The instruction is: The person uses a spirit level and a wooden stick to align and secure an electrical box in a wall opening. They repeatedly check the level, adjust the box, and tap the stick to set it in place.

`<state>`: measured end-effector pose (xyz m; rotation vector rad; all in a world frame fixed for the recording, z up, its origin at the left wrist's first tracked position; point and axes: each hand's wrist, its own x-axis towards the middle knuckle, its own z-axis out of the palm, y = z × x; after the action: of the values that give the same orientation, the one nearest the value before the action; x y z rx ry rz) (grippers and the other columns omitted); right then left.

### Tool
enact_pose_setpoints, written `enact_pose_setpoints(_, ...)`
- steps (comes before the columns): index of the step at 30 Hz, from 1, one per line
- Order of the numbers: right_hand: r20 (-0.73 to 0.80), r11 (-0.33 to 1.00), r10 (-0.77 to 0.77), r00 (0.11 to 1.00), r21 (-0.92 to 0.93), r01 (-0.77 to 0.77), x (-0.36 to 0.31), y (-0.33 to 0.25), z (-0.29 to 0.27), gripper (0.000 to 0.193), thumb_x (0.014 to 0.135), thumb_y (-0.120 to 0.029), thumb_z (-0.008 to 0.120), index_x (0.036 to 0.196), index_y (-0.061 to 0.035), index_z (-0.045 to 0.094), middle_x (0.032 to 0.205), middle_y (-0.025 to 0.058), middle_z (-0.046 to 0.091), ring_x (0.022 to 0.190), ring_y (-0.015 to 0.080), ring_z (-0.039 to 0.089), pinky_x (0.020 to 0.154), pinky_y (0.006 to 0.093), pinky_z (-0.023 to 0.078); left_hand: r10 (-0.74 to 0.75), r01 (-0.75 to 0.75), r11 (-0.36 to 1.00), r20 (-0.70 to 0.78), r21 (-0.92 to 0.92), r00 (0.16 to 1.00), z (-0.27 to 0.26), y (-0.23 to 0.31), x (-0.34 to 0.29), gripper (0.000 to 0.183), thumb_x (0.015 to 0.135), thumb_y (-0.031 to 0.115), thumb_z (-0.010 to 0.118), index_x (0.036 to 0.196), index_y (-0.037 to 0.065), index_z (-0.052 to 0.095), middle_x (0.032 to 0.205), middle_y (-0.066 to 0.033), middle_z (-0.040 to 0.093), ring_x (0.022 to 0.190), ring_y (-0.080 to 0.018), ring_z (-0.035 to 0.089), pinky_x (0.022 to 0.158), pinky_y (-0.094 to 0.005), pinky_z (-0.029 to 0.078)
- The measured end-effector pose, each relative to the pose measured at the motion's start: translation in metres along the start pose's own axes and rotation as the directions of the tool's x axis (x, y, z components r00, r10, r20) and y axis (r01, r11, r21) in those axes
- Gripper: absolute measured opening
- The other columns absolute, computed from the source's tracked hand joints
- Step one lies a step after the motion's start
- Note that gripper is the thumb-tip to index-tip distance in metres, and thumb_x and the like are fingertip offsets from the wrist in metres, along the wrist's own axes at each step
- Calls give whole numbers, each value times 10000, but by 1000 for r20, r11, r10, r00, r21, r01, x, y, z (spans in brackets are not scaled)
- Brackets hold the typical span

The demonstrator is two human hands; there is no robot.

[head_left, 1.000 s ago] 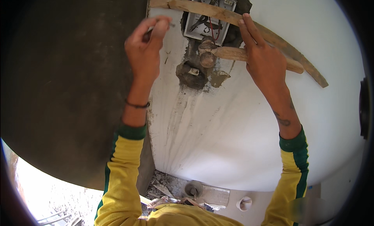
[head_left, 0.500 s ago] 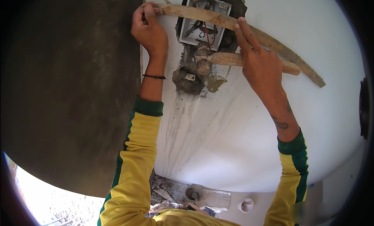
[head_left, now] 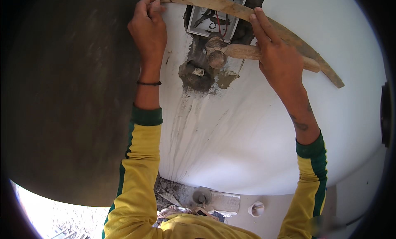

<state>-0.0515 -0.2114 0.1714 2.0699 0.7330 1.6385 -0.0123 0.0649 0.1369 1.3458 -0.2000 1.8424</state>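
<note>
A long wooden strip (head_left: 214, 4) lies across the white wall, over the upper part of a recessed electrical box (head_left: 212, 22) with red and dark wires inside. My left hand (head_left: 149, 33) is closed at the strip's left end, fingertips at its lower edge; whether something small is also pinched there cannot be made out. The handle of a hammer (head_left: 243, 51) is held in my right hand (head_left: 280, 59), whose two extended fingers press on the strip. The hammer's head points left, just below the box.
A rough hole (head_left: 198, 76) with a pale stub sits in the wall under the hammer. A large dark panel (head_left: 74, 94) stands along the left. Below are a round container (head_left: 202, 195), a white cup (head_left: 256, 209) and rubble (head_left: 171, 189).
My left hand and the strip's left end have moved up and left in view, partly with a shift of the view. My right hand keeps the hammer and its fingers stay on the strip.
</note>
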Motion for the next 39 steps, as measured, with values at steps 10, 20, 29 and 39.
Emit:
enact_pose_setpoints(10,13,999,46,999,-7,-46,-1,1,3,678,880,-14,675,1503,-219,501,1585,-156,419,617,189,670,516,306,543,-351,531,633,403,-563,845,-28,4,2,204,1059,227,544,1086,42,623,846,-14,666,589,-21,421,504,-195,302)
enact_pose_setpoints(20,26,999,40,999,25,-41,0,0,-1,670,834,4,662,1466,-176,530,1585,-118,427,650,233,697,529,351,560,-321,400,670,243,-625,916,-20,14,15,259,955,206,711,1094,-13,705,898,-111,701,725,-241,628,653,-328,482)
enact_pose_setpoints(29,47,999,37,998,10,-37,2,-4,-8,663,807,17,659,1442,-135,547,1586,-89,431,672,247,712,550,372,575,-102,14,875,-156,-483,982,17,-17,16,204,944,175,760,1070,15,746,915,-5,720,740,-53,593,654,-189,468)
enact_pose_setpoints(39,5,1000,8,1000,11,-8,2,-2,-5,682,794,28,661,1446,-132,541,1584,-79,432,658,231,701,544,362,567,22,-118,930,-268,-349,963,39,-29,12,192,976,195,719,1034,12,711,902,0,692,733,-60,585,661,-222,487)
